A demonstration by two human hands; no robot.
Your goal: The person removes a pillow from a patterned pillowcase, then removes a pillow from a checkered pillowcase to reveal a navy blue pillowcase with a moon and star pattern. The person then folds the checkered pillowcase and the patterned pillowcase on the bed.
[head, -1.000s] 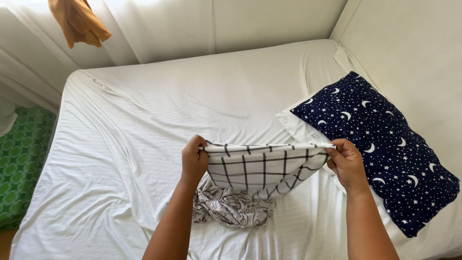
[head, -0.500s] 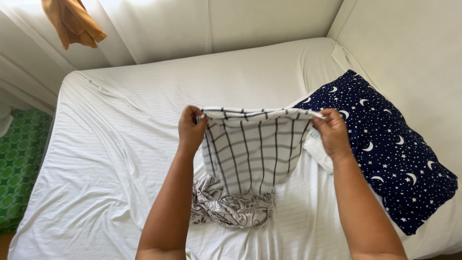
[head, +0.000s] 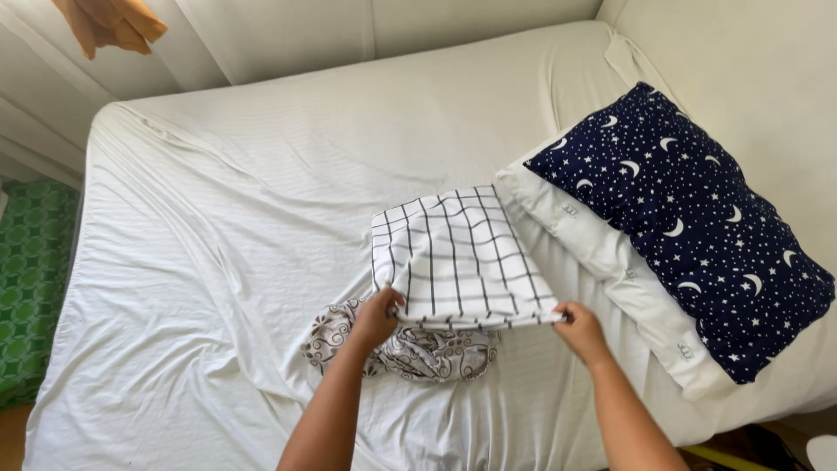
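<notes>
A white cloth with a black grid pattern (head: 458,257) lies spread on the bed, its far end flat on the sheet. My left hand (head: 377,318) pinches its near left corner. The near right corner is gripped by my right hand (head: 580,331). Under the near edge of the checked cloth sits a crumpled grey and white swirl-patterned cloth (head: 418,349), partly covered by it.
The bed has a wrinkled white sheet (head: 218,262). A dark blue pillow with stars and moons (head: 689,209) lies on a white pillow (head: 610,262) at the right. A green patterned mat (head: 30,279) is at the left. An orange cloth (head: 109,22) hangs above.
The checked cloth was held up in the air between both hands; now it has been lowered and laid forward onto the bed, over the patterned cloth, with my hands at its near corners.
</notes>
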